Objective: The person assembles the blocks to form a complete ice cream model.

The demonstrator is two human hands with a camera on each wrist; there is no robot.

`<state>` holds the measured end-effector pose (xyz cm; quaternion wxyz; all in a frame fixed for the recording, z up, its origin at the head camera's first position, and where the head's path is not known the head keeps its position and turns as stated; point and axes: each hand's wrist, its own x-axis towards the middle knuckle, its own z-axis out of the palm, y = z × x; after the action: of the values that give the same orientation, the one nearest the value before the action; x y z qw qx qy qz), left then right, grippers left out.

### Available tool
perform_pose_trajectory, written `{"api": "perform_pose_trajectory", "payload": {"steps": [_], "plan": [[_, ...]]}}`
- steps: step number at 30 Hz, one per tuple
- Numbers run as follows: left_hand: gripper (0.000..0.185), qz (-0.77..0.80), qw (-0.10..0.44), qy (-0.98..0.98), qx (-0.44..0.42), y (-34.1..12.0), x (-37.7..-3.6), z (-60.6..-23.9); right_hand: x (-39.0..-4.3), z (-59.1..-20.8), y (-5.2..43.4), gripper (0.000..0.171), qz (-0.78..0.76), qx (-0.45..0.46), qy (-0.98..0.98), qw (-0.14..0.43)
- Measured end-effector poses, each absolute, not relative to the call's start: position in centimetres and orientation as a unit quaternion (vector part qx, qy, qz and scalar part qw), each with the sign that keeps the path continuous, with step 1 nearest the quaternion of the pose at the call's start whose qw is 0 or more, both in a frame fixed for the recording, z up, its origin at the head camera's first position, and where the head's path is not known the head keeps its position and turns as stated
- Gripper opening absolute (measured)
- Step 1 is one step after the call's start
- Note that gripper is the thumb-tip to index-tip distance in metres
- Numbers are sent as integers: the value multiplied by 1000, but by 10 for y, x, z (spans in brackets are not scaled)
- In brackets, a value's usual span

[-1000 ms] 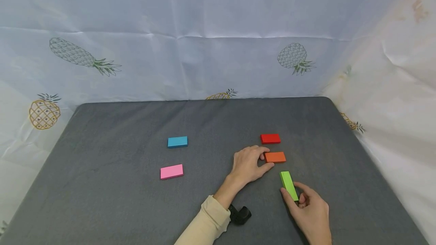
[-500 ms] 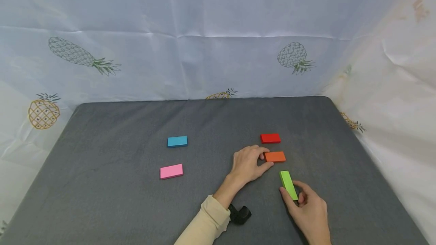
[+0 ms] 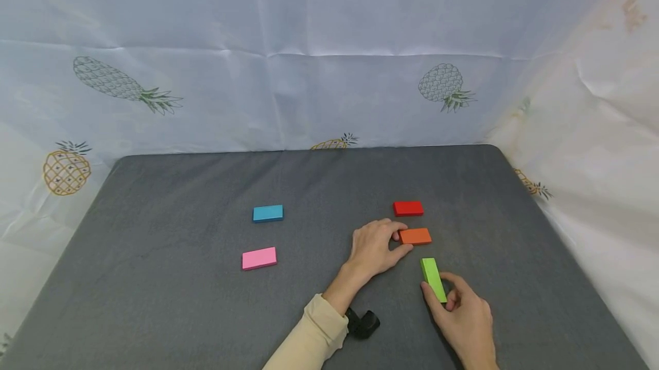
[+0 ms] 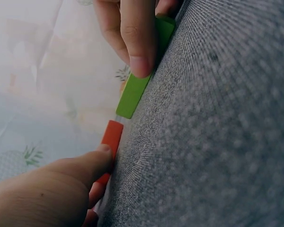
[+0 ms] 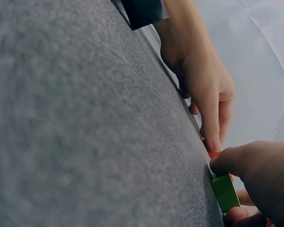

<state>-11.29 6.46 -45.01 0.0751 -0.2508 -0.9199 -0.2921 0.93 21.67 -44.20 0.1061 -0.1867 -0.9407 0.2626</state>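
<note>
On the dark grey table, an orange block [image 3: 416,236] lies flat, its left end between the thumb and fingers of my left hand [image 3: 377,248]. The left wrist view shows the left thumb [image 4: 100,161] against the orange block's side. Nearer to me, my right hand [image 3: 465,318] pinches a lime-green block [image 3: 433,279] between thumb and fingers. That green block is slightly slanted, its far end just short of the orange one. Behind the orange block lies a red block [image 3: 408,209], touched by neither hand.
A blue block [image 3: 268,214] and a pink block [image 3: 259,258] lie left of the hands. A black wrist-worn device [image 3: 363,325] sits by the left sleeve [image 3: 314,333]. Pineapple-print cloth [image 3: 329,95] hangs behind the table [image 3: 170,301].
My right hand has shifted slightly left, carrying the green block with it. The left hand and the orange block have stayed in place.
</note>
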Motion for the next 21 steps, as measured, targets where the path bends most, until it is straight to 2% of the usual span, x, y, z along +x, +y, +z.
{"api": "perform_pose_trajectory", "payload": {"steps": [14, 21], "plan": [[31, -305, 74, -916, -249, 62, -114, -450, 8, -441, 209, 35, 265, -182, -942, 100], [29, -305, 44, -917, -254, 61, -113, -447, 9, -438, 207, 36, 276, -172, -942, 88]]}}
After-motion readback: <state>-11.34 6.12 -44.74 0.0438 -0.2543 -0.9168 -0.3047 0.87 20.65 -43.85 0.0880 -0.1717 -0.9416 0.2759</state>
